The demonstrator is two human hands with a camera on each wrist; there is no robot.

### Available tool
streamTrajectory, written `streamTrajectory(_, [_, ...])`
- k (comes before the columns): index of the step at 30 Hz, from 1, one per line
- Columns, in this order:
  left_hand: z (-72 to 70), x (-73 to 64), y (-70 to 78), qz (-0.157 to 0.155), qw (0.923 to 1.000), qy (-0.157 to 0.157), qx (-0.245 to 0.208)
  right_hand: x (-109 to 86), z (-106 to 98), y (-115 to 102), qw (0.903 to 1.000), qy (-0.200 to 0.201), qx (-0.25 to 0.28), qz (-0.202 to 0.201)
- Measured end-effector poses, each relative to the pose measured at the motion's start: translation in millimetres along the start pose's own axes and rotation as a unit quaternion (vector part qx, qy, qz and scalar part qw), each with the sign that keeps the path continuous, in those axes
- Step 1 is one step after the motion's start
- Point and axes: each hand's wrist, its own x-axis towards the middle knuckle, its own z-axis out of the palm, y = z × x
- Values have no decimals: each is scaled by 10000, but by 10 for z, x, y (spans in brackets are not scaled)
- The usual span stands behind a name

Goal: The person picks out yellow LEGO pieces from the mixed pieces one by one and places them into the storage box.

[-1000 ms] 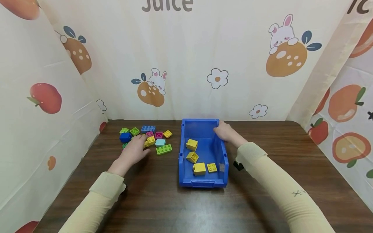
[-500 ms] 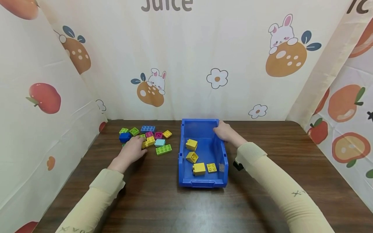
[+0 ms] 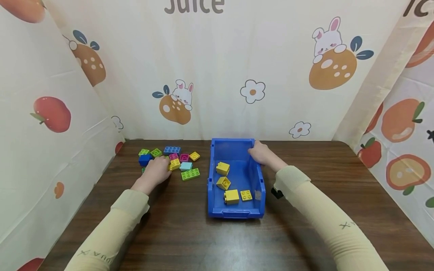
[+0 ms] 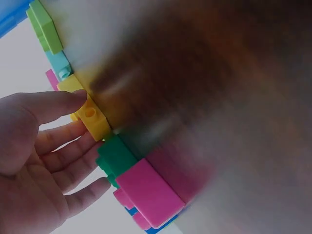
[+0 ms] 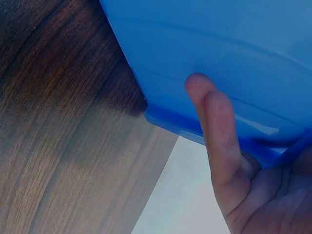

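Note:
My left hand (image 3: 156,171) reaches into a pile of toy building bricks at the back left of the table. In the left wrist view its thumb and fingers pinch a yellow brick (image 4: 97,124), with a green brick (image 4: 117,156) and a pink brick (image 4: 148,192) right beside it. A blue plastic bin (image 3: 236,214) stands in the middle with several yellow bricks (image 3: 232,197) inside. My right hand (image 3: 262,153) grips the bin's rim near its back right corner; in the right wrist view, fingers (image 5: 222,122) lie along the blue wall.
Around the left hand lie a dark blue brick (image 3: 145,160), a long blue brick (image 3: 172,150), a turquoise brick (image 3: 186,166) and a long light green brick (image 3: 190,174). A patterned curtain (image 3: 217,113) hangs behind the dark wooden table (image 3: 179,233) and along both sides.
My left hand has drawn back slightly, then shifted a little right and closed in on the yellow bricks. The right hand and the bin have stayed put.

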Motion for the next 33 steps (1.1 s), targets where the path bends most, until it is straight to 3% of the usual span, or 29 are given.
streamTrajectory(8, [12,74,-33,-35,9995,-293,90,6,2,10,10000,4,13,-1])
streamTrajectory(19, [-61,71,-14,71,9990,-430,-37,3,1,2,10000,-5,28,14])
streamTrajectory(33, [-111,57,-16,184,9994,-297,-29,6,6,2,10000,16,7,26])
